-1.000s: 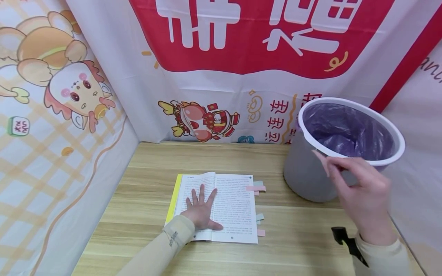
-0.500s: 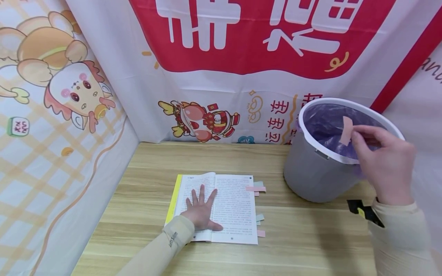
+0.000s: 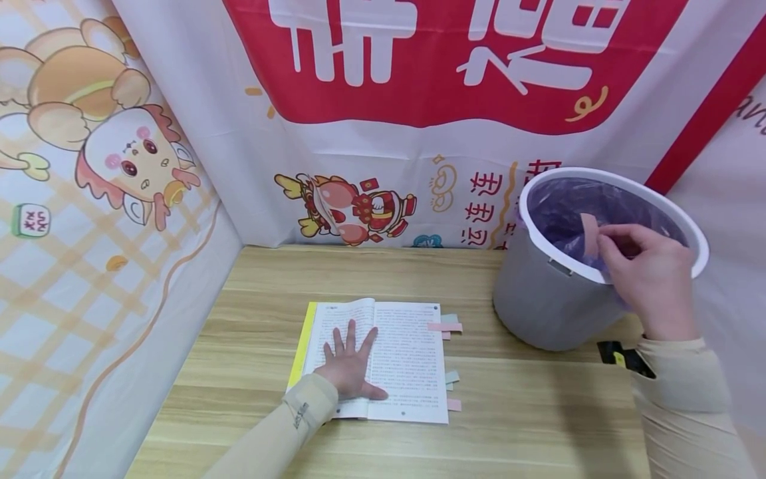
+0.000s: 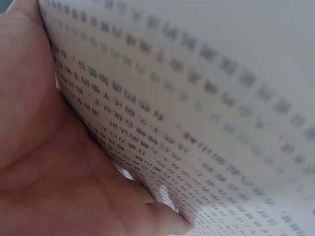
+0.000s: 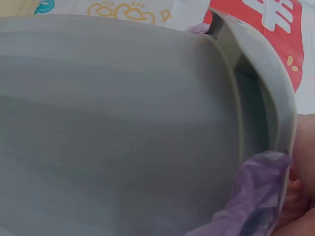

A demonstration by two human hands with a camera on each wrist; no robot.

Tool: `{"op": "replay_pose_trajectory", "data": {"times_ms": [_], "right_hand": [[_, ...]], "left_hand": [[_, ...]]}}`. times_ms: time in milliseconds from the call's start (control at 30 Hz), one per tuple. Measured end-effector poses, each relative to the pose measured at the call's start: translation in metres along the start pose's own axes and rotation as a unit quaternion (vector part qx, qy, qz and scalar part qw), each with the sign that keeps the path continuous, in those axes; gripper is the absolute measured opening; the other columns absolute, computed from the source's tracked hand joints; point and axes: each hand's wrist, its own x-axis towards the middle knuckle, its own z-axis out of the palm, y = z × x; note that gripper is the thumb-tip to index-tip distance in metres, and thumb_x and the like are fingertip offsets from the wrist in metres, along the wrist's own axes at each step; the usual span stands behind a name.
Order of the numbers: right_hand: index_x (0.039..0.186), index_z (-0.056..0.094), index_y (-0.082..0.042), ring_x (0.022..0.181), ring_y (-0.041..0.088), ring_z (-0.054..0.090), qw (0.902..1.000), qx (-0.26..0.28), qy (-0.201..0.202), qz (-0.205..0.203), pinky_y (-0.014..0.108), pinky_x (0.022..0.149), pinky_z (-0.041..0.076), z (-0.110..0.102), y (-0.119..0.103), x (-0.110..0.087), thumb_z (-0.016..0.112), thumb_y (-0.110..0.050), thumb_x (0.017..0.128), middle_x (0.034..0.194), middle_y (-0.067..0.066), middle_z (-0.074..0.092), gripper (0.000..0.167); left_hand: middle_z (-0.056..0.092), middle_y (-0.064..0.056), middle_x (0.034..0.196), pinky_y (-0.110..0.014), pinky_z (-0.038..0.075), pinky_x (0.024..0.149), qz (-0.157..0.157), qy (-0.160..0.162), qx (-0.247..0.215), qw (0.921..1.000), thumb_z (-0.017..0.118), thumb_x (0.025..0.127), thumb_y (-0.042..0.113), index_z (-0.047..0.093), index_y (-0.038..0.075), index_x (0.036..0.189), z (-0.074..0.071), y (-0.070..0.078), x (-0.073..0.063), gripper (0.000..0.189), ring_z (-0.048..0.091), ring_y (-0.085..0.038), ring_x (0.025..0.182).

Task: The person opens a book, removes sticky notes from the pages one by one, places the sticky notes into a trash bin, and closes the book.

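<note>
An open book (image 3: 409,372) with a yellow cover edge lies on the wooden table. My left hand (image 3: 347,369) rests on it with fingers spread, across the inner margin; the left wrist view shows the palm (image 4: 64,167) against the printed page (image 4: 172,98). Between thumb and forefinger my right hand (image 3: 655,276) pinches a pink sticky tab (image 3: 589,234), held over the mouth of a grey trash can (image 3: 538,299). In the right wrist view the can's wall (image 5: 113,123) fills most of the picture, and part of the hand shows behind the rim.
The can has a white rim (image 3: 670,199) and a purple liner bag (image 3: 628,206). Pink and green sticky tabs (image 3: 449,326) stick out from the book's right edge. A printed cloth (image 3: 359,146) hangs behind the table (image 3: 269,279), with another on the left.
My right hand has carried the pink tab up and to the right, from in front of the can to over its opening, then slightly left. The left hand stays on the book.
</note>
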Motion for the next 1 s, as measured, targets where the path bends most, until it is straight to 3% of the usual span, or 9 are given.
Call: {"op": "replay_pose_trajectory", "data": {"times_ms": [133, 267, 367, 500, 633, 800, 1000], "right_hand": [[0.117, 0.072, -0.002, 0.078, 0.013, 0.054, 0.9999, -0.014, -0.006, -0.004, 0.004, 0.058, 0.035, 0.002, 0.0027, 0.0016, 0.062, -0.028, 0.097, 0.103, 0.022, 0.07, 0.034], [0.116, 0.071, 0.0, 0.085, 0.031, 0.061, 0.9992, -0.027, -0.03, 0.0, 0.003, 0.057, 0.033, 0.0026, 0.0031, 0.0027, 0.061, -0.025, 0.098, 0.103, 0.024, 0.07, 0.033], [0.116, 0.071, 0.0, 0.087, 0.036, 0.063, 0.998, -0.037, -0.051, 0.006, 0.004, 0.056, 0.033, 0.0016, 0.0023, 0.0037, 0.062, -0.025, 0.097, 0.103, 0.025, 0.07, 0.032], [0.113, 0.071, 0.002, 0.089, 0.039, 0.062, 0.9962, -0.052, -0.069, 0.014, 0.024, 0.063, 0.047, 0.0008, 0.0005, 0.0061, 0.064, -0.024, 0.097, 0.102, 0.026, 0.07, 0.032], [0.111, 0.072, 0.002, 0.094, 0.042, 0.059, 0.9942, -0.063, -0.082, 0.028, 0.046, 0.072, 0.047, 0.0015, -0.0009, 0.0082, 0.064, -0.027, 0.096, 0.101, 0.026, 0.07, 0.033], [0.109, 0.073, 0.003, 0.095, 0.045, 0.059, 0.9944, -0.072, -0.075, 0.019, 0.047, 0.072, 0.042, 0.0011, -0.0002, 0.009, 0.064, -0.029, 0.096, 0.098, 0.025, 0.071, 0.036], [0.113, 0.071, 0.003, 0.099, 0.046, 0.057, 0.992, -0.066, -0.103, 0.032, 0.054, 0.077, 0.044, -0.0003, 0.0001, 0.0093, 0.062, -0.029, 0.097, 0.105, 0.028, 0.069, 0.037]], "left_hand": [[-0.022, -0.024, 0.16, -0.071, 0.006, 0.111, 0.0, 0.001, -0.001, 1.0, 0.075, 0.057, 0.079, -0.001, 0.029, 0.16, 0.001, -0.0006, 0.0006, 0.137, -0.012, -0.057, 0.141], [-0.022, -0.024, 0.159, -0.071, 0.005, 0.11, 0.002, 0.002, -0.006, 1.0, 0.075, 0.057, 0.078, 0.0, 0.029, 0.16, 0.0016, -0.0012, 0.0012, 0.137, -0.013, -0.057, 0.14], [-0.022, -0.024, 0.159, -0.071, 0.005, 0.11, 0.002, 0.002, -0.008, 1.0, 0.076, 0.057, 0.078, 0.0, 0.029, 0.16, 0.0012, -0.0007, 0.0012, 0.137, -0.013, -0.057, 0.14], [-0.021, -0.025, 0.159, -0.071, 0.006, 0.11, 0.003, 0.003, -0.007, 1.0, 0.076, 0.057, 0.077, 0.001, 0.028, 0.161, -0.0006, 0.001, 0.0, 0.137, -0.012, -0.057, 0.14], [-0.02, -0.026, 0.159, -0.072, 0.006, 0.11, 0.008, 0.005, -0.007, 0.9999, 0.076, 0.058, 0.076, 0.002, 0.026, 0.161, -0.0018, 0.0015, -0.0008, 0.136, -0.012, -0.058, 0.14], [-0.02, -0.026, 0.159, -0.072, 0.006, 0.11, 0.009, 0.005, -0.007, 0.9999, 0.076, 0.058, 0.076, 0.003, 0.025, 0.161, -0.0026, 0.001, -0.0011, 0.136, -0.012, -0.058, 0.14], [-0.021, -0.025, 0.159, -0.072, 0.005, 0.11, 0.007, 0.002, -0.009, 0.9999, 0.076, 0.058, 0.076, 0.002, 0.026, 0.161, -0.0027, 0.0011, -0.0011, 0.136, -0.012, -0.058, 0.14]]}}
